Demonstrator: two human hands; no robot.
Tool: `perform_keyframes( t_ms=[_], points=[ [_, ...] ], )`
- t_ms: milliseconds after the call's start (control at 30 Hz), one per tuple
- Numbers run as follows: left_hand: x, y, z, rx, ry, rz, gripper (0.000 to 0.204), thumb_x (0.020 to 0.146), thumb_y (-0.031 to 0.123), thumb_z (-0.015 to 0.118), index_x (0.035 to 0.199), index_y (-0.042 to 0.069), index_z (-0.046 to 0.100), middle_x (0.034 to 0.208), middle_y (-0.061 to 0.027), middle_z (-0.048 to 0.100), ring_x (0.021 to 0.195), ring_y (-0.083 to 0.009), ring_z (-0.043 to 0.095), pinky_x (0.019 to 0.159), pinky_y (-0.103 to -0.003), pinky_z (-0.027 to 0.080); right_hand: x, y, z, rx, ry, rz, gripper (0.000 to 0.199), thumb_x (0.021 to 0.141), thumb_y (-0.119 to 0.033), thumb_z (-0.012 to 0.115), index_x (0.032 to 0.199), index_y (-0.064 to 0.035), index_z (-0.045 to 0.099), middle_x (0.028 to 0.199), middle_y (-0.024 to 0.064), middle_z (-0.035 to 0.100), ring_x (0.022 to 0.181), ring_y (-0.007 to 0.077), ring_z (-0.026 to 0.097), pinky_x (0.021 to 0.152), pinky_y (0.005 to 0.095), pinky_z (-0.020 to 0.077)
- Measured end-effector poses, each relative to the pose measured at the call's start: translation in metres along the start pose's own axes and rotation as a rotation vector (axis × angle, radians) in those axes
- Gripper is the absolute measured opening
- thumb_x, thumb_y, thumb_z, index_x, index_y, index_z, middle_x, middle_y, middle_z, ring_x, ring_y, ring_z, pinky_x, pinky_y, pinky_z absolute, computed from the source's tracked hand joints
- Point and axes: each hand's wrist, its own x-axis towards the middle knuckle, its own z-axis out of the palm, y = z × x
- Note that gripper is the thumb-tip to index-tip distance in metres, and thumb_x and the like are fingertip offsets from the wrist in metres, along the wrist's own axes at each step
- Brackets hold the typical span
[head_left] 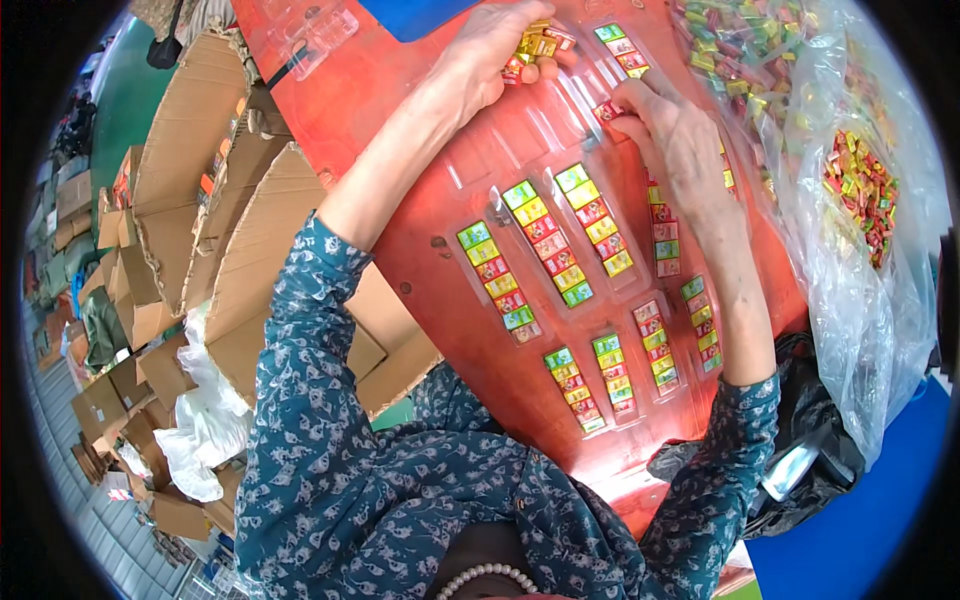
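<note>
Wrapped sweets [535,45] | left hand [495,50] clutches a handful | right hand [670,135] pinches one [608,110] | seat it square in clear tray [560,130] slot

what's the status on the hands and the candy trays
Left hand holds a bunch of small candies. Right hand presses one candy into clear tray. Nothing blocking.

I am seeing my left hand [500,45] covering most of a stack of candies [538,45], so I cannot count them. At one o'clock, my right hand [680,150] is hiding part of a candy row [662,235]. The plastic bag [860,300] is blurring its sweets, and its top is running off the frame at twelve.
</note>
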Motion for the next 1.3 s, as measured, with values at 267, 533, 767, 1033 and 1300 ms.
perform_keyframes(
  t_ms=[267, 533, 767, 1033, 1300],
  points=[
    [0.01, 0.001, 0.005, 0.108, -0.038, -0.008, 0.029, 0.088, 0.023, 0.046, 0.078, -0.002, 0.057, 0.066, -0.0117, 0.06, 0.052, -0.0166, 0.058, 0.039, -0.021, 0.046, 0.014, 0.004, 0.016, -0.019, 0.137, -0.005, 0.016, 0.074, -0.009, 0.061, 0.089, -0.0077, 0.057, 0.087, 0.0101, 0.056, 0.075, 0.0336, 0.057, 0.059, 0.0405, 0.0444],
    [0.006, 0.008, -0.001, -0.038, -0.237, -0.032, 0.04, 0.092, 0.029, 0.037, 0.08, -0.003, 0.057, 0.067, -0.013, 0.061, 0.052, -0.018, 0.059, 0.04, -0.022, 0.047, 0.03, -0.01, 0.002, 0.297, 0.399, 0.089, 0.01, 0.077, -0.01, 0.06, 0.083, -0.0027, 0.059, 0.079, 0.0147, 0.056, 0.071, 0.0337, 0.056, 0.06, 0.0393, 0.0429],
    [-0.006, 0.008, 0.012, -0.046, -0.117, -0.193, 0.053, 0.088, 0.052, 0.034, 0.09, 0.003, 0.055, 0.069, -0.0081, 0.06, 0.053, -0.0192, 0.059, 0.043, -0.024, 0.049, 0.053, -0.039, -0.018, 0.207, 0.169, -0.066, 0.014, 0.076, -0.008, 0.059, 0.088, -0.0009, 0.059, 0.081, 0.0136, 0.053, 0.073, 0.0307, 0.056, 0.062, 0.0379, 0.0427],
    [-0.026, 0.015, 0.021, -0.198, -0.175, -0.345, 0.057, 0.085, 0.056, 0.035, 0.088, 0.004, 0.054, 0.068, -0.0074, 0.058, 0.052, -0.019, 0.056, 0.041, -0.022, 0.047, 0.058, -0.015, -0.007, 0.309, 0.094, -0.263, 0.016, 0.077, -0.009, 0.059, 0.09, 0.0007, 0.056, 0.076, 0.0115, 0.053, 0.066, 0.0264, 0.057, 0.058, 0.036, 0.0426],
    [-0.013, -0.005, -0.004, -0.377, -0.322, -0.305, 0.035, 0.091, 0.032, 0.038, 0.101, 0.0, 0.049, 0.079, -0.0169, 0.055, 0.064, -0.0298, 0.054, 0.033, -0.017, 0.037, 0.058, -0.04, -0.027, 0.622, 0.163, 0.012, 0.01, 0.075, -0.007, 0.058, 0.084, -0.0017, 0.057, 0.072, 0.0132, 0.055, 0.067, 0.0288, 0.056, 0.058, 0.0351, 0.0433]
  ],
)
